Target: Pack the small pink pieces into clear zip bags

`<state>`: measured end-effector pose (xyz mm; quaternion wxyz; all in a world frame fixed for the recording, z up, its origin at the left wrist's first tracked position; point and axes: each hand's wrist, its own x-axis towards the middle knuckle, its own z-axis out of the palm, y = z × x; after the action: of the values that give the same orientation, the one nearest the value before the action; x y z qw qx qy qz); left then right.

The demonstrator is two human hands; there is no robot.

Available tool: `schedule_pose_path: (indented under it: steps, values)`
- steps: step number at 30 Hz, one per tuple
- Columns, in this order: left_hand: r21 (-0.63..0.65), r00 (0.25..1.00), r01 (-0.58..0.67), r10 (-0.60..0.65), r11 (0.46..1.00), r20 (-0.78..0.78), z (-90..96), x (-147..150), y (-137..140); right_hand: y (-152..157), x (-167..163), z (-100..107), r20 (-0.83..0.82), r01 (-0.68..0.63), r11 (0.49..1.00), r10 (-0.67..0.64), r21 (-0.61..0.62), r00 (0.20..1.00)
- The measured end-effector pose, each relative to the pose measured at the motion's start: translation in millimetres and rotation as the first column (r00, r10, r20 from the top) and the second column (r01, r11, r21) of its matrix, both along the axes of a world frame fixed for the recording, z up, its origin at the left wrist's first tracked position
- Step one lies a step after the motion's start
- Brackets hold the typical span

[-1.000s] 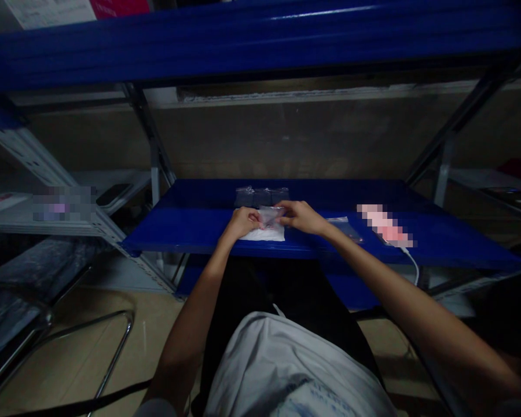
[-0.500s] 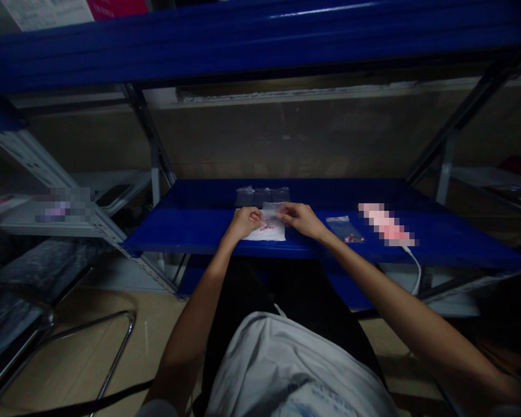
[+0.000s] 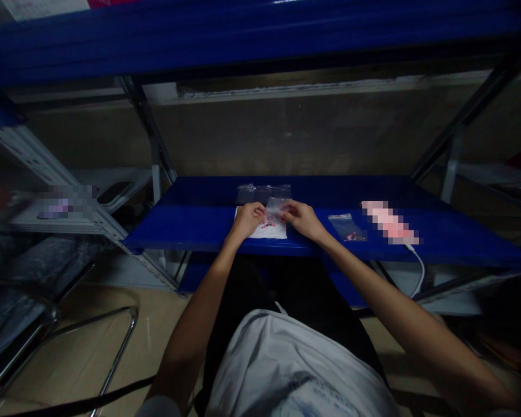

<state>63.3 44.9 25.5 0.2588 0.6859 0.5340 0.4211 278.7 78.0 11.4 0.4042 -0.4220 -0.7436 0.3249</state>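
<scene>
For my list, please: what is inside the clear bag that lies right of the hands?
In the clear bag, small pinkish and dark pieces lie gathered at the near end. Any hidden beneath these cannot be seen.

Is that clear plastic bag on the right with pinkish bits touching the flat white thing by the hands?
Apart: the head view shows blue shelf between the clear plastic bag and white thing.

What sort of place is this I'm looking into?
Probably a storeroom or workshop: a blue metal shelf serves as a worktop, clear plastic bags lie on it, and a grey metal rack stands to the left.
</scene>
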Motion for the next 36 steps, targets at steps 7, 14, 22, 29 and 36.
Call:
schedule_pose_path:
  steps: [7,14,22,29,36]
  values:
    - [0.015,0.997,-0.068,0.068,0.998,0.025,0.4,-1,0,8,5,-3,-0.101,0.044,0.998,-0.048,-0.037,0.994]
    - [-0.120,0.935,-0.046,0.085,0.992,0.345,-6.7,29,0,-9,-11,3,-0.559,0.038,0.973,-0.162,-0.226,0.813]
    - [-0.045,0.830,0.139,-0.092,0.989,0.550,-7.8,39,-1,-23,3,24,-0.576,0.053,0.972,-0.179,-0.228,0.798]
    - [-0.056,0.878,0.081,-0.045,0.995,0.477,7.8,24,4,-9,23,38,-0.257,-0.105,0.958,0.034,-0.267,0.966]
    - [-0.090,0.879,-0.322,0.334,0.942,0.340,16.8,-12,48,33,-33,46,-0.311,-0.005,0.923,-0.125,-0.385,0.942]
